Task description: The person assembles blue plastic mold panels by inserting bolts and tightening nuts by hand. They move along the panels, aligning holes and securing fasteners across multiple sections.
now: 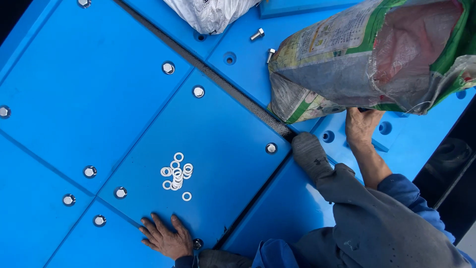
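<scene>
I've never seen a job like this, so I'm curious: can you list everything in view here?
panels: several, bright blue, filling the view
bolt heads: about ten, silver, set in the panels
washers: a small pile, white, on the middle panel
loose bolts: two, silver, lying at the top
printed sack: one, green and grey, upper right
white bag: one, at the top edge
foot: one, in a grey sock, on the seam
left hand: flat on the panel, bottom
right hand: at the sack's lower edge
</scene>
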